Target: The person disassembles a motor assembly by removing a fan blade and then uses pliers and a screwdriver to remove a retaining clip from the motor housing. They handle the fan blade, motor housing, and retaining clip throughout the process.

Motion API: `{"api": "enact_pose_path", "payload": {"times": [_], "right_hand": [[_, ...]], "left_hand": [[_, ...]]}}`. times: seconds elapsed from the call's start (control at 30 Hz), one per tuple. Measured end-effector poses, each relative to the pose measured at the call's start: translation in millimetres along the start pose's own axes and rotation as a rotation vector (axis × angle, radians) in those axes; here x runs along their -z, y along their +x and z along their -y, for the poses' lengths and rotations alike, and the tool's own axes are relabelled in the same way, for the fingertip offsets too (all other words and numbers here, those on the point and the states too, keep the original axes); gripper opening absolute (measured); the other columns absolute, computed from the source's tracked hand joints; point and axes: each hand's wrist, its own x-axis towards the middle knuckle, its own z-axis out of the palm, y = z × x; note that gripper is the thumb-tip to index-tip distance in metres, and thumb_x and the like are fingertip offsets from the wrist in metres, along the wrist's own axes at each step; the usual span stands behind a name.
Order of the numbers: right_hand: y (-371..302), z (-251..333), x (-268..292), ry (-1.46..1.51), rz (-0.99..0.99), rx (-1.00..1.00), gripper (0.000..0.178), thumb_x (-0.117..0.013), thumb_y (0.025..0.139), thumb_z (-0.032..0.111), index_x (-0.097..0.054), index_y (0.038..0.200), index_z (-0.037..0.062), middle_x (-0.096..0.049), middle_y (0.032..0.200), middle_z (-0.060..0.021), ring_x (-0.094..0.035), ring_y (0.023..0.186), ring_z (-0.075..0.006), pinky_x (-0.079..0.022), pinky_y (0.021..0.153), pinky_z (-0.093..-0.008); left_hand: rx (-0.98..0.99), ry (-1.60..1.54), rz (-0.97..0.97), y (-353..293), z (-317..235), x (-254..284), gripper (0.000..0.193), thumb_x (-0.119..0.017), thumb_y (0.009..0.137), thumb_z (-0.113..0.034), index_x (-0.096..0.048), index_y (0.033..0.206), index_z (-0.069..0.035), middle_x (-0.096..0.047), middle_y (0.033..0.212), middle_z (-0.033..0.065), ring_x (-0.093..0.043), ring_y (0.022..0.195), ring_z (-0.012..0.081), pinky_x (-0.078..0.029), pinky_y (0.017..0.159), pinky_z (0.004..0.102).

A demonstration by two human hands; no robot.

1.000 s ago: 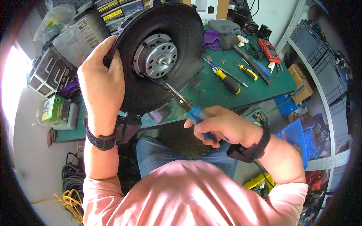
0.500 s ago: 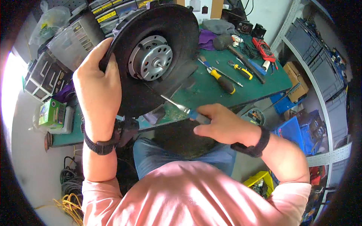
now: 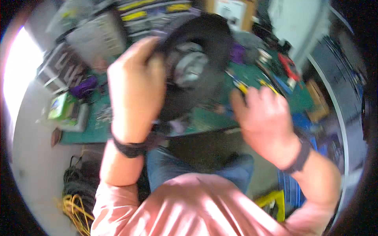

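My left hand [image 3: 136, 86] grips the rim of a black round fan housing [image 3: 216, 43] and holds it tilted above the green bench. A silver motor [image 3: 191, 67] sits in the middle of the housing. Over the bench to the right, my right hand [image 3: 265, 122] has its thumb apart from bent fingers; blur hides the fingertips. Just beyond the thumb lies a yellow-and-black screwdriver [image 3: 240, 85], its handle partly covered by this hand. A smeared bluish shape [image 3: 224, 109], perhaps the blue-handled screwdriver, shows on the bench left of that hand.
On the green bench [image 3: 204, 122] are a hammer [image 3: 269, 72], yellow-handled pliers [image 3: 269, 84] and a red tool [image 3: 289, 67]. A green box [image 3: 63, 108] and drawer units [image 3: 65, 70] stand at left. Shelving [image 3: 334, 78] rises at right; a yellow bin [image 3: 277, 204] sits below.
My right hand has moved right and farther over the bench; the blue-handled screwdriver no longer shows clearly in it. The whole view has shifted and blurred. My left hand still holds the fan housing.
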Motion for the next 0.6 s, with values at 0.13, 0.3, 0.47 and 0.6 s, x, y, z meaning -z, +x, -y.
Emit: {"api": "enact_pose_path", "payload": {"times": [0.13,0.3,0.47,0.6], "right_hand": [[11,5,15,-0.119,-0.006,0.046,0.026,-0.055,0.075,0.018,-0.061,0.098,0.0085,-0.046,0.075,-0.0053,-0.048,0.071,-0.0218,-0.037,0.058,-0.0349],[10,1,30,-0.004,0.164,-0.017,0.044,-0.067,0.066,0.014,-0.059,0.108,0.0034,-0.048,0.085,-0.0109,-0.049,0.08,-0.0282,-0.039,0.066,-0.0387],[14,7,27,0.022,0.136,-0.006,0.043,-0.067,0.066,0.017,-0.059,0.106,0.0047,-0.047,0.082,-0.0097,-0.049,0.078,-0.0277,-0.038,0.064,-0.0386],[14,11,29,0.064,0.135,-0.002,0.047,-0.068,0.065,0.015,-0.057,0.109,0.0024,-0.047,0.084,-0.0123,-0.049,0.081,-0.0305,-0.04,0.067,-0.0404]], "left_hand": [[-0.043,-0.046,-0.257,-9,2,8,0.022,-0.066,0.075,-0.006,-0.066,0.095,0.003,-0.067,0.089,0.0174,-0.064,0.082,0.0366,-0.05,0.079,0.0377],[0.114,-0.562,0.019,-88,-13,25,0.01,-0.064,0.084,-0.01,-0.063,0.084,0.0,-0.058,0.065,0.0097,-0.054,0.056,0.0246,-0.043,0.055,0.0312],[1.189,-1.348,0.592,-126,8,-15,0.037,-0.049,0.098,-0.037,-0.061,0.1,-0.002,-0.057,0.071,0.0019,-0.052,0.056,0.0127,-0.04,0.05,0.0247],[1.298,-1.757,0.462,-125,13,-60,0.036,-0.053,0.095,-0.039,-0.061,0.096,-0.004,-0.054,0.071,0.0014,-0.05,0.057,0.0128,-0.037,0.049,0.0256]]}}
